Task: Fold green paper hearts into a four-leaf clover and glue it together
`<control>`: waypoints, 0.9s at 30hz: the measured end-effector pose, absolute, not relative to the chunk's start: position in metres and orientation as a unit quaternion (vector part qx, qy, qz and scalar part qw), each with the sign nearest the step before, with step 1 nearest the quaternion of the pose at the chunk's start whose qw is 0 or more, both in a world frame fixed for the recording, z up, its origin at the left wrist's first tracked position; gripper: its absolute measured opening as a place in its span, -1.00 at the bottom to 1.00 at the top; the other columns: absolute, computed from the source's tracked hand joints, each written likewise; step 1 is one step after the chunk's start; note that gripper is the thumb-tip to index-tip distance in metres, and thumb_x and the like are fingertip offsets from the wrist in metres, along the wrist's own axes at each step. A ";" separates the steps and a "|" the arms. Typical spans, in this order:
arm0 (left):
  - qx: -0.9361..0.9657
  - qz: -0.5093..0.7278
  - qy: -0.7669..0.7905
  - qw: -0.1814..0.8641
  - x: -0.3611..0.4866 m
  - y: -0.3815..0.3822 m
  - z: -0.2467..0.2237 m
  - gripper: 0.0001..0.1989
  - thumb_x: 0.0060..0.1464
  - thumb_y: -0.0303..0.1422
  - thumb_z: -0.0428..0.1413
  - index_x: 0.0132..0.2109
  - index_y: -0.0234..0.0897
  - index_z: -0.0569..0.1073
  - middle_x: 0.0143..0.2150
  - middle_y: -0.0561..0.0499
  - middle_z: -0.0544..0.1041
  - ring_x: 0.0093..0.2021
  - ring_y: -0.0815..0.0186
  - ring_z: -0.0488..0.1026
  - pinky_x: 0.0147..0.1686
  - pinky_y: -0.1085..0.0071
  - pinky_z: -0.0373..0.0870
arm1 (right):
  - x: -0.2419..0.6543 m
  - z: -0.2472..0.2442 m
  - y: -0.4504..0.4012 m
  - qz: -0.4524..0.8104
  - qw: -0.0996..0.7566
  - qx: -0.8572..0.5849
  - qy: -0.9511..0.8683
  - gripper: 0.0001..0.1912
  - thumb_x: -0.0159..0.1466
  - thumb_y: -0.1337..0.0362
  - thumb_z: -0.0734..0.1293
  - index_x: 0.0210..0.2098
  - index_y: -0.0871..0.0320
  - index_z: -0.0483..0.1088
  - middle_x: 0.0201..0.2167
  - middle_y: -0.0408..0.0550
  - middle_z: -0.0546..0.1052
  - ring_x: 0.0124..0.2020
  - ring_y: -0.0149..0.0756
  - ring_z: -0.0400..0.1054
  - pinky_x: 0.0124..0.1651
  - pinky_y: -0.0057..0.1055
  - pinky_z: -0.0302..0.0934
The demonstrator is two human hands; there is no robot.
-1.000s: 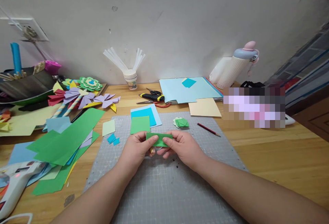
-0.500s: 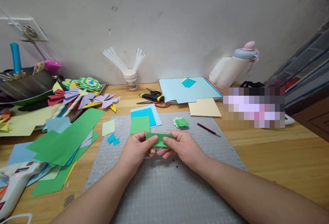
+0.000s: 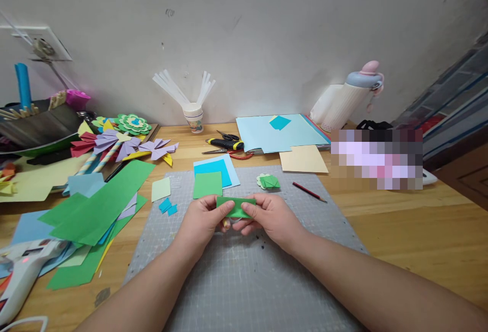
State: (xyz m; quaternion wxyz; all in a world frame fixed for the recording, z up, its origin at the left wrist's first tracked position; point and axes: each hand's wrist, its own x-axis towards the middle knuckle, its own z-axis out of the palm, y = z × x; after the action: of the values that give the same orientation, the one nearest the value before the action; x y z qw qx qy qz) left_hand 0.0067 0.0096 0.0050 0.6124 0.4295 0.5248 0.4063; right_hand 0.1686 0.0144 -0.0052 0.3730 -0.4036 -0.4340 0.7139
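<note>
A small folded piece of green paper (image 3: pixel 237 206) is pinched between both hands, above the grey cutting mat (image 3: pixel 229 291). My left hand (image 3: pixel 203 221) grips its left end, thumb on top and fingers underneath. At the right end, my right hand (image 3: pixel 273 218) holds it the same way. Just beyond my left hand lies a green paper square (image 3: pixel 208 185), overlapping blue sheets (image 3: pixel 232 169). A small green paper piece with a pale scalloped shape (image 3: pixel 269 182) rests beyond my right hand. Small blue paper bits (image 3: pixel 168 206) and a pale green square (image 3: pixel 160 189) lie left of my hands.
A pencil (image 3: pixel 309 192) lies on the mat's right side. Scissors and pliers (image 3: pixel 224 144) lie behind, near a paper cup of white sticks (image 3: pixel 194 118). Green sheets (image 3: pixel 102 210) and a glue gun (image 3: pixel 28 266) occupy the left. A bottle (image 3: pixel 348 100) stands back right.
</note>
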 end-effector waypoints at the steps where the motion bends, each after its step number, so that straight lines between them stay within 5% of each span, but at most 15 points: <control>1: 0.430 0.406 0.526 0.612 0.007 0.010 0.005 -0.68 -0.18 -0.16 0.27 -0.50 -0.34 0.41 -0.70 0.14 0.37 -0.68 0.47 0.25 -0.61 0.53 0.13 | 0.169 -0.005 0.014 0.714 0.373 -0.404 -0.433 -0.65 0.07 0.05 0.41 -0.35 0.24 0.43 -0.49 -0.07 0.58 -0.45 -0.33 0.51 -0.42 -0.46 0.37; 27: 0.431 0.416 0.523 0.606 0.007 0.011 0.003 -0.68 -0.16 -0.18 0.27 -0.50 -0.34 0.38 -0.70 0.15 0.37 -0.67 0.50 0.25 -0.61 0.56 0.16 | 0.170 -0.006 0.014 0.711 0.374 -0.407 -0.434 -0.65 0.06 0.05 0.41 -0.34 0.23 0.44 -0.49 -0.07 0.57 -0.45 -0.33 0.51 -0.39 -0.44 0.37</control>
State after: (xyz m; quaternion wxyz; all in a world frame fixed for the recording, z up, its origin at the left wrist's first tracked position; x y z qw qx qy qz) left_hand 0.0071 0.0107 0.0026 0.6058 0.4310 0.5234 0.4164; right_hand 0.1696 0.0143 -0.0056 0.3745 -0.4070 -0.4339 0.7112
